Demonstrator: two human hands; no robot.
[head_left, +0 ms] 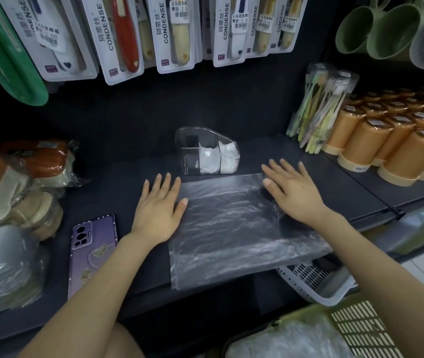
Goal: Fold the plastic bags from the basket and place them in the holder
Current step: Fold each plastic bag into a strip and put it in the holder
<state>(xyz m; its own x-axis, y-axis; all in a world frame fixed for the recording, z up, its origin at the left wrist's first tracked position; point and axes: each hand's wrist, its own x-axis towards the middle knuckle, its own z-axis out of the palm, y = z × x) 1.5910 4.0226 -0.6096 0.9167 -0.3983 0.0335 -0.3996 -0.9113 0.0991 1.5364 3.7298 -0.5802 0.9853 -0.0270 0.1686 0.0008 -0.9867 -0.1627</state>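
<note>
Around the spread bag [231, 223], bare dark shelf [118, 182] lies open toward ten and one o'clock. The clear holder [185, 151] stands just beyond at twelve, a phone [93, 254] lies at eight, wrapped goods [19, 182] crowd nine, and orange cups [399, 148] wall off two.

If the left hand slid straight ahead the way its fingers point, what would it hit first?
Probably the clear holder, at its left end: the left hand lies flat, index fingertip just short of that corner. Its other fingers might slip past it; depth is unclear.
</note>
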